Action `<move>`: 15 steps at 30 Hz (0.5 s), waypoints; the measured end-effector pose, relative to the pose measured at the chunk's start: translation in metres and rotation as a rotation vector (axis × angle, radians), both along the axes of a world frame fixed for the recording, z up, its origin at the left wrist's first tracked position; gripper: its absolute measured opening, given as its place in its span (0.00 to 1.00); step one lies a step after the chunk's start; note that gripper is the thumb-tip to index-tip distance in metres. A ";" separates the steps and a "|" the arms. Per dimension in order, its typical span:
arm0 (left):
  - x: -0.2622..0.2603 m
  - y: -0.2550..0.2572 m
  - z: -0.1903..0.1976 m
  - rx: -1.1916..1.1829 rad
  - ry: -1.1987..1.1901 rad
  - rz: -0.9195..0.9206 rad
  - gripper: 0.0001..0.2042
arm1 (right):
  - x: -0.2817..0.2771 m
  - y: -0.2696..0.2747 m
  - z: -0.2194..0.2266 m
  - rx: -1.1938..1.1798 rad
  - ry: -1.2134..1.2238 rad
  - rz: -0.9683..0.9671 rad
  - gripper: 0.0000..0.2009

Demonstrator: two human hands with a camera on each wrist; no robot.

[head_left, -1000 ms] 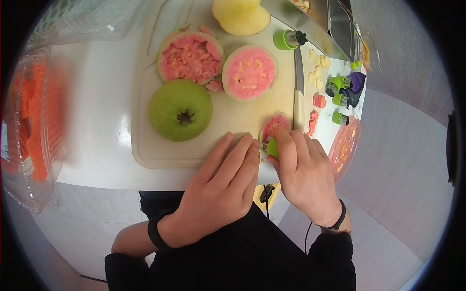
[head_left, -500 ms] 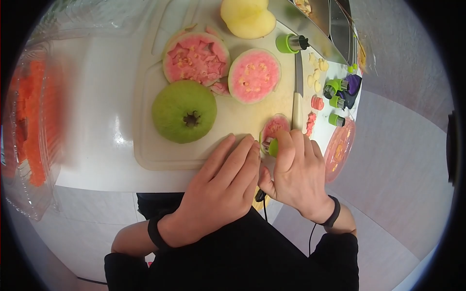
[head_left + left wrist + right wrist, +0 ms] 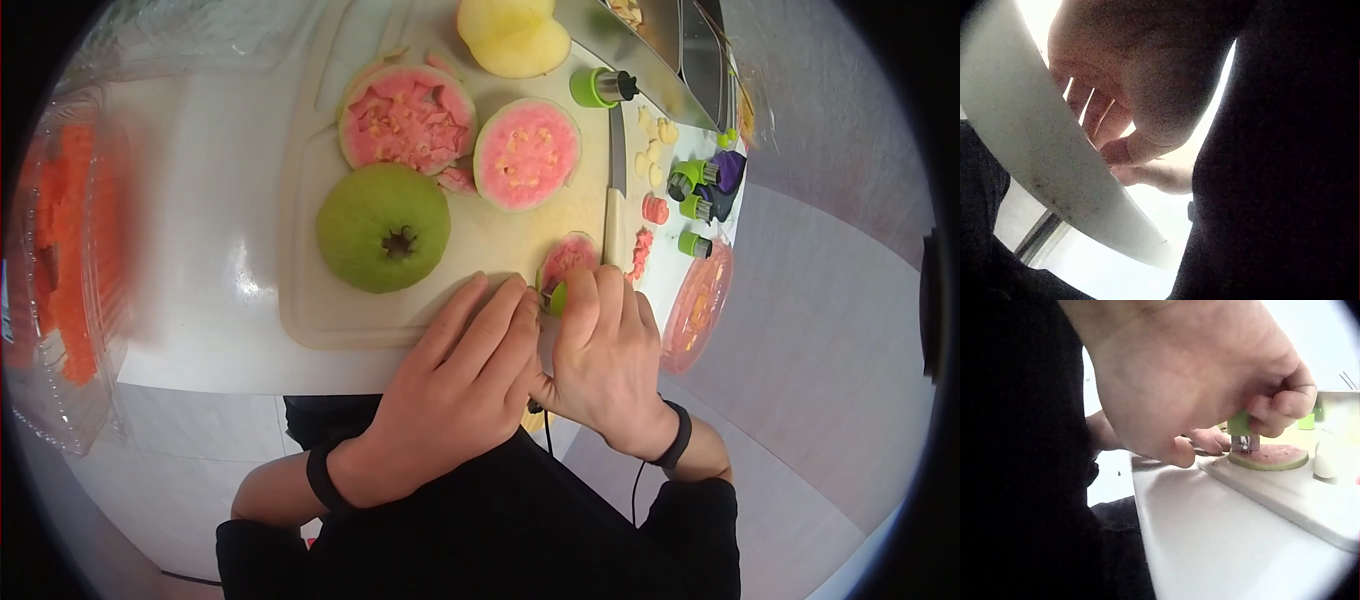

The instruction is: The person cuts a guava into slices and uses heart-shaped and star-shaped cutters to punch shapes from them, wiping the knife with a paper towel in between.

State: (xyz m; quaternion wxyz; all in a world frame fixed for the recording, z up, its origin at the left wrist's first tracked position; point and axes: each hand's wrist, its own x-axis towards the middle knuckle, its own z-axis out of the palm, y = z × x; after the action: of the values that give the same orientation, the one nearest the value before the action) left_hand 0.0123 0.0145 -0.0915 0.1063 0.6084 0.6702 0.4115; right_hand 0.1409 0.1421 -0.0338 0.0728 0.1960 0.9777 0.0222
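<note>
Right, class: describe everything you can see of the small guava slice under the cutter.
The guava slice is a thin round disc, pink flesh inside a pale green rind. It lies flat near the cutting board's front right corner, just left of the knife. A green-topped metal cutter, pinched by the right hand, stands upright on its near edge. The left hand rests flat beside it.

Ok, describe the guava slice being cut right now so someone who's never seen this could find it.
Start at the pale cutting board and go to its near right corner, beside the knife. The thin guava slice lies flat there under the right hand. It is far smaller than the two pink halves farther back.
</note>
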 end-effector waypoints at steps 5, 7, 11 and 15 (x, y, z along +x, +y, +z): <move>0.002 -0.001 -0.001 0.008 0.020 -0.002 0.13 | -0.002 -0.003 0.003 0.008 -0.037 -0.024 0.33; 0.002 0.001 -0.002 0.013 0.046 -0.003 0.13 | -0.002 -0.003 0.001 0.012 -0.022 -0.029 0.32; 0.001 0.001 -0.001 0.013 0.064 -0.021 0.13 | 0.001 -0.003 -0.002 -0.024 0.012 -0.056 0.33; -0.001 -0.001 0.002 0.015 0.073 -0.042 0.14 | 0.000 0.000 0.005 -0.096 0.026 -0.059 0.37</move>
State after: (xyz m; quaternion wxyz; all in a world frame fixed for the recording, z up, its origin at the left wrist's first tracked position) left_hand 0.0110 0.0138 -0.0899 0.0860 0.6377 0.6576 0.3918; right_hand 0.1409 0.1419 -0.0287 0.0703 0.2214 0.9722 -0.0295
